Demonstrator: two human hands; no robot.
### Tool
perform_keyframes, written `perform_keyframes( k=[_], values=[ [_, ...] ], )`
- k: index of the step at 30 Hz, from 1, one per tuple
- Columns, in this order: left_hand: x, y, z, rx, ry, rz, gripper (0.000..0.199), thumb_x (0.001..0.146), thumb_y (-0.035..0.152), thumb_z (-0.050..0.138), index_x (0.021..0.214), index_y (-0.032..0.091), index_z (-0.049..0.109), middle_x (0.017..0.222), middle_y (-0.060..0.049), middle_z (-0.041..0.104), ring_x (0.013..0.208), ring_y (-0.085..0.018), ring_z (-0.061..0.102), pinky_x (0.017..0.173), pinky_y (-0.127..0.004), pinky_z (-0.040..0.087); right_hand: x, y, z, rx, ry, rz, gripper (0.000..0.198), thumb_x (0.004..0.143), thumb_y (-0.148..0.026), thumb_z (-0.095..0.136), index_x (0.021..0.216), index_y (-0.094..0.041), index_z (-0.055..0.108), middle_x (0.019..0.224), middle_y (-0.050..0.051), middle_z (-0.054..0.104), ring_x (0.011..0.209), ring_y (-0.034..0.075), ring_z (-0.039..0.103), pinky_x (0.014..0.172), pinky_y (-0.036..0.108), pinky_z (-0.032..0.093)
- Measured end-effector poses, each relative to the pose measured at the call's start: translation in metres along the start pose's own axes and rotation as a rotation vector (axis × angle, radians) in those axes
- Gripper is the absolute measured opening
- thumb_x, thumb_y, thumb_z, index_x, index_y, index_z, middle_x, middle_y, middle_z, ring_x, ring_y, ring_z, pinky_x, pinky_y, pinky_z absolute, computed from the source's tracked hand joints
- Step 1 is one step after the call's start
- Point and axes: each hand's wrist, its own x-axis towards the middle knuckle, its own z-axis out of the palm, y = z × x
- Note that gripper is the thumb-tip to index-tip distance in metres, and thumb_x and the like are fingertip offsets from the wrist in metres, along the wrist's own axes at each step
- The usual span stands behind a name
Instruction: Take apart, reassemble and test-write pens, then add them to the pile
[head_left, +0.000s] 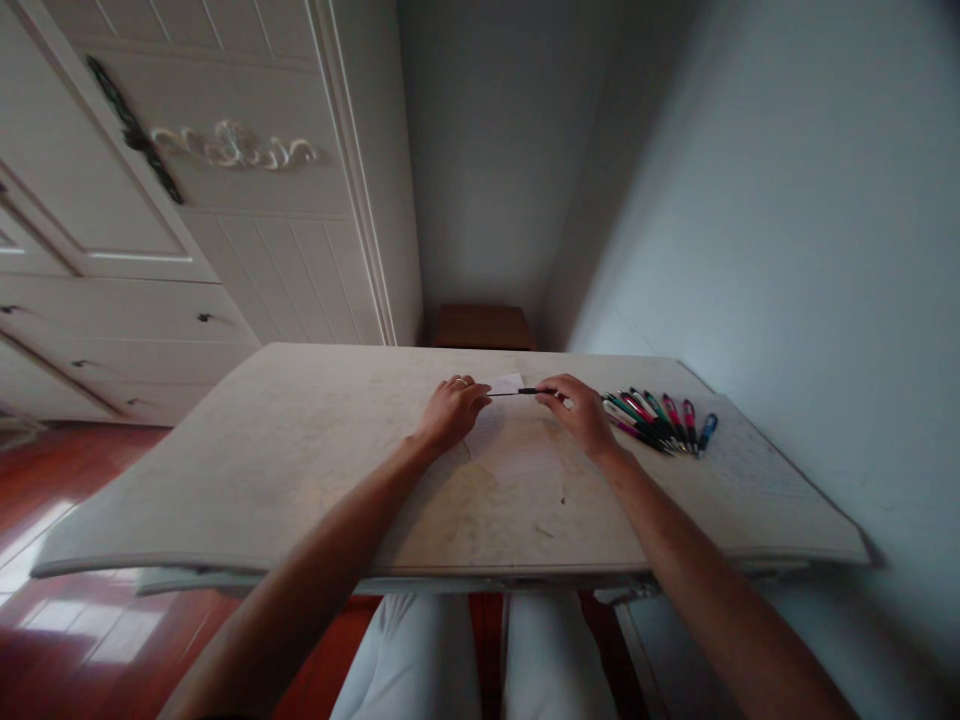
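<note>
Above the middle of the table, my left hand (pixel 454 408) pinches one end of a thin dark rod (pixel 501 394) that looks like a pen refill. Its other end meets a thicker black pen part (pixel 529 391), which the closed fingertips of my right hand (pixel 576 408) grip. The two pieces lie in one line; whether the rod sits inside the black part cannot be made out. White paper (pixel 517 455) lies beneath both hands. Just right of my right hand is a fanned pile of pens (pixel 652 418) in black, pink, green and blue.
A pale, stained table (pixel 337 480) spans the front. On it are a small dark bit (pixel 562 500), a thin sliver (pixel 544 532) and a written sheet (pixel 754 460) at right. A white cabinet (pixel 300 260) stands left, a wall (pixel 787 250) right, a brown box-like piece (pixel 484 325) behind.
</note>
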Motion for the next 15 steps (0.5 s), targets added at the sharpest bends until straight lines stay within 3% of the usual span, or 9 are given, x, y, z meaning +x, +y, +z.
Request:
perform_keyframes(
  k=[15],
  values=[
    [-0.0005,0.0039,-0.0024,-0.026,-0.024,0.032,0.023,0.090,0.026,0.059,0.110,0.020,0.069,0.096,-0.008,0.069,0.091,-0.021,0.060,0.084,-0.035,0.047,-0.0022,-0.0077,0.0055,0.048,-0.049,0.045,0.015,0.086,-0.034,0.062,0.087,-0.021,0.070,0.086,0.006,0.069,0.076,0.019,0.062,0.070,0.031,0.050]
  ],
)
